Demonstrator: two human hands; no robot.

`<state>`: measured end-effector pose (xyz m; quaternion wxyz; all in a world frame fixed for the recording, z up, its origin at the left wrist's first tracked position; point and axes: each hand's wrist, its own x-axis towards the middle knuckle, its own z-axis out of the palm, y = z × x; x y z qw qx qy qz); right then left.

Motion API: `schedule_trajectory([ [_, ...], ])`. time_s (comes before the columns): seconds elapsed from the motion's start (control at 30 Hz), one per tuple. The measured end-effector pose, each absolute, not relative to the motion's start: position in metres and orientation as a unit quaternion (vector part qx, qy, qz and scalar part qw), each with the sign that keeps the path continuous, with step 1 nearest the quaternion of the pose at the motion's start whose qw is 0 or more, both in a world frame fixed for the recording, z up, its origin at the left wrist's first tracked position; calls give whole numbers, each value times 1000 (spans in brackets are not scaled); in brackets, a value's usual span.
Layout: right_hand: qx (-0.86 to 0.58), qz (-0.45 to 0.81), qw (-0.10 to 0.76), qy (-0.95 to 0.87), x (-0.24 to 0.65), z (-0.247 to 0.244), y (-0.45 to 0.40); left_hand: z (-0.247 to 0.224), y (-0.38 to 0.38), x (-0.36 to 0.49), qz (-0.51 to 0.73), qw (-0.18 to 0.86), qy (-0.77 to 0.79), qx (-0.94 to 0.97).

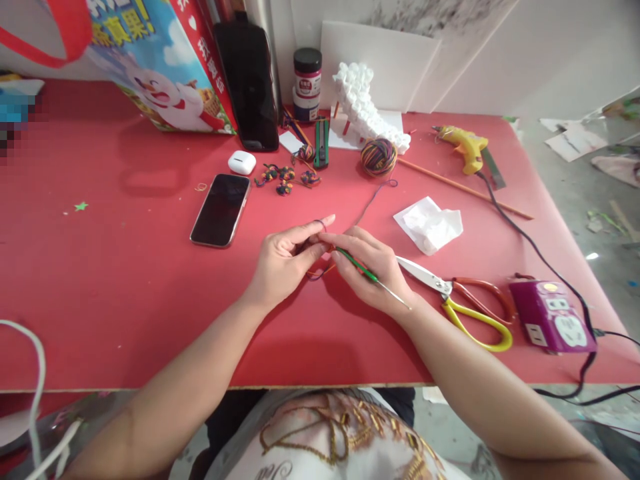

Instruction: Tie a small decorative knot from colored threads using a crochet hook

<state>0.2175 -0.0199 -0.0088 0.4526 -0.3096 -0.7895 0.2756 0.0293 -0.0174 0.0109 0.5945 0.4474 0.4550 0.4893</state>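
Note:
Over the red table, my right hand (367,267) is closed on a crochet hook (357,265) with a green grip, whose bare metal end points back toward my wrist. My left hand (287,260) pinches dark multicoloured yarn (325,229), with a strand looped over its outstretched index finger. The fingertips of both hands meet, and the stitches between them are mostly hidden. From there the strand runs back to a yarn ball (379,157). Small knotted yarn pieces (285,175) lie behind my left hand.
Scissors (440,285) lie right of my right hand, beside a purple power box (553,317) and crumpled white paper (430,223). A yellow glue gun (465,147) and an orange stick (465,187) are farther back. Left are a phone (221,210) and an earbud case (242,163); behind them stands a bag (170,87).

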Motion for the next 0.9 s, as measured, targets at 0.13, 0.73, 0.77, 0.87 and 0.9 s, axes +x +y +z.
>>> schedule_trajectory([
  [0.13,-302,217,442,-817,221,-10,-16,10,-16,28,490,625,429,430],
  [0.73,-300,122,423,-846,220,-16,-15,11,-15,30,474,673,449,347],
  [0.77,-300,117,422,-847,220,-16,-15,11,-15,30,477,683,440,335],
  [0.87,-298,111,429,-845,218,-16,-15,10,-14,31,487,700,421,308],
  [0.9,-300,116,433,-842,217,-16,-15,9,-13,33,490,701,421,302],
])
